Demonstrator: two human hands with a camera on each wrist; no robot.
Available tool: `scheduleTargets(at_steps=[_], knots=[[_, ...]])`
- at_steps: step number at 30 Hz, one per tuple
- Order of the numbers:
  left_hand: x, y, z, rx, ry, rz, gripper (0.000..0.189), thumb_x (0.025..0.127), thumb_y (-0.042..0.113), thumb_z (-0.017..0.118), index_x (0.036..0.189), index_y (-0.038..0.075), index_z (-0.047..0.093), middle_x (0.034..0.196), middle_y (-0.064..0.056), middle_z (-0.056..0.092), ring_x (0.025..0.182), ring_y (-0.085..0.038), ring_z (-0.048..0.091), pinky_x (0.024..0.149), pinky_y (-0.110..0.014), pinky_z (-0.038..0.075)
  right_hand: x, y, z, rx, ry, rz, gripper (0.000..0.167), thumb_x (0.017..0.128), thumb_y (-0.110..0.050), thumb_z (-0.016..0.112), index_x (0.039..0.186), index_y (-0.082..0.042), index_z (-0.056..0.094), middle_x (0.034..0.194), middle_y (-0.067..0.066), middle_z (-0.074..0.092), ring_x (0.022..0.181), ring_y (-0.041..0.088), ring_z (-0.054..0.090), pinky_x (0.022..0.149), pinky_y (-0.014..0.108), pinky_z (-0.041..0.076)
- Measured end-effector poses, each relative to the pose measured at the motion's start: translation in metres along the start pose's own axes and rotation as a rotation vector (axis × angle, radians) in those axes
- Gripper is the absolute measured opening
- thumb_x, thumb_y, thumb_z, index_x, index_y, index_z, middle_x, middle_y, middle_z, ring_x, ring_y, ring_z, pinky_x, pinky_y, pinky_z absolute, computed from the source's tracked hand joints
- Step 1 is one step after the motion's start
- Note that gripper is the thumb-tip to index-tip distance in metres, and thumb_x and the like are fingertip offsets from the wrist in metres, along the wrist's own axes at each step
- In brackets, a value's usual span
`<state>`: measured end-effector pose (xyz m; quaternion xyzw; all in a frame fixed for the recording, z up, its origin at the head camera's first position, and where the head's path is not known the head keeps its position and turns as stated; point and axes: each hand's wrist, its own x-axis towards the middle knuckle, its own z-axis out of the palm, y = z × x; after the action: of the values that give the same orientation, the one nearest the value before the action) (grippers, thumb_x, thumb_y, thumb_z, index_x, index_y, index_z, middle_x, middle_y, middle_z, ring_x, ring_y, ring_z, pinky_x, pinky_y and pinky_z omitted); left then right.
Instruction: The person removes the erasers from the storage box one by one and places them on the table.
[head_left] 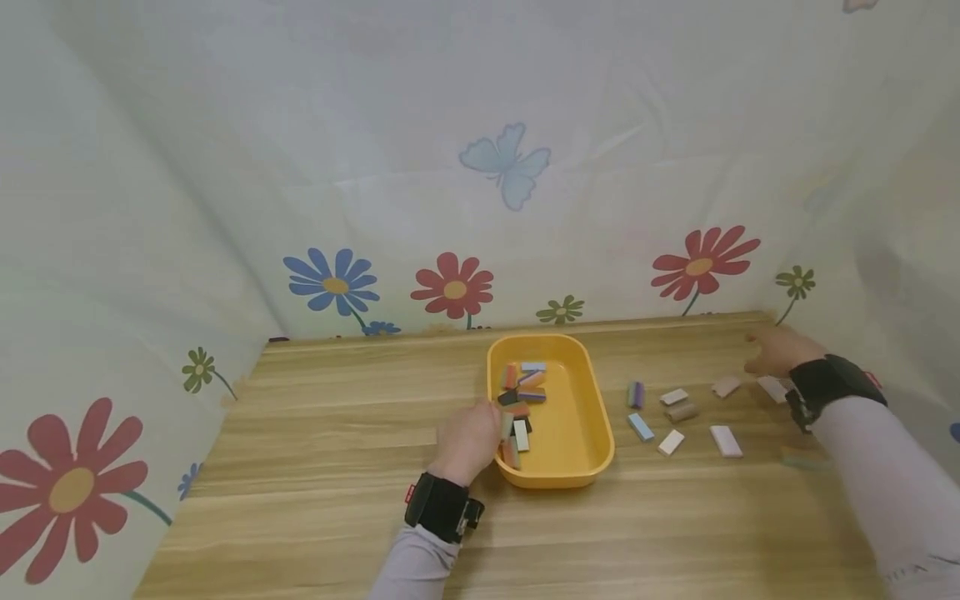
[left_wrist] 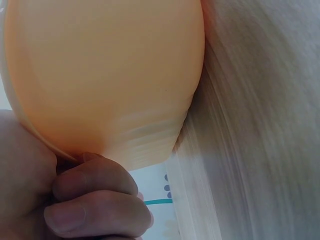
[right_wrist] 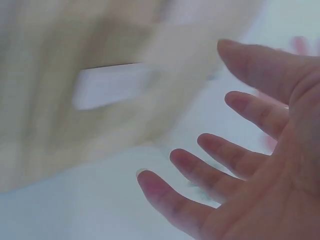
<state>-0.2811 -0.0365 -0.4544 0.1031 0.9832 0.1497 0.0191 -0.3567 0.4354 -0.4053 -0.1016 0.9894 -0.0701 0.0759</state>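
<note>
My left hand (head_left: 467,437) grips the left rim of a yellow plastic tub (head_left: 564,429), thumb and curled fingers pinching the edge in the left wrist view. Several small coloured blocks, among them a white block (head_left: 521,435), lie along the tub's left side, partly hidden by that hand. Out at the far right, my right hand (head_left: 783,350) hovers over the table with fingers spread and nothing in its palm. Beneath it lies a whitish block (head_left: 772,388), and a white block (right_wrist: 111,86) shows blurred in the right wrist view. A pinkish block (head_left: 725,386) is close by on its left.
Right of the tub, several loose blocks are scattered on the wooden table (head_left: 337,450): a purple and green one (head_left: 636,394), a light blue one (head_left: 641,427), a brown one (head_left: 682,412) and a pale pink one (head_left: 726,442). A flower-printed curtain (head_left: 375,192) borders the table.
</note>
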Motion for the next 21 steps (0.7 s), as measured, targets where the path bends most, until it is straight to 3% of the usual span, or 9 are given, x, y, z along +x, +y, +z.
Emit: scheduleTargets(at_steps=[7, 14, 21], knots=[[0.001, 0.001, 0.000, 0.028, -0.018, 0.018, 0.021, 0.103, 0.022, 0.045, 0.097, 0.010, 0.061, 0.070, -0.002, 0.051, 0.057, -0.021, 0.050, 0.048, -0.034, 0.038, 0.002, -0.063, -0.034, -0.040, 0.051, -0.116, 0.053, 0.085, -0.018, 0.071, 0.125, 0.012, 0.054, 0.120, 0.038, 0.049, 0.110, 0.054, 0.048, 0.086, 0.065, 0.041], [0.002, 0.000, 0.001, 0.028, -0.033, 0.006, 0.024, 0.103, 0.024, 0.044, 0.099, 0.008, 0.061, 0.071, -0.002, 0.052, 0.059, -0.021, 0.050, 0.050, -0.034, 0.038, 0.000, -0.123, -0.040, -0.008, 0.087, -0.283, 0.051, 0.084, -0.013, 0.074, 0.127, 0.008, 0.056, 0.128, 0.037, 0.048, 0.119, 0.055, 0.043, 0.091, 0.064, 0.040], [0.002, -0.002, 0.002, -0.063, -0.008, -0.027, 0.029, 0.104, 0.027, 0.040, 0.095, 0.008, 0.059, 0.068, -0.003, 0.052, 0.058, -0.021, 0.050, 0.050, -0.034, 0.037, 0.001, -0.167, -0.041, 0.011, 0.104, -0.364, 0.050, 0.086, -0.013, 0.074, 0.131, 0.000, 0.057, 0.131, 0.028, 0.050, 0.117, 0.045, 0.050, 0.091, 0.058, 0.044]])
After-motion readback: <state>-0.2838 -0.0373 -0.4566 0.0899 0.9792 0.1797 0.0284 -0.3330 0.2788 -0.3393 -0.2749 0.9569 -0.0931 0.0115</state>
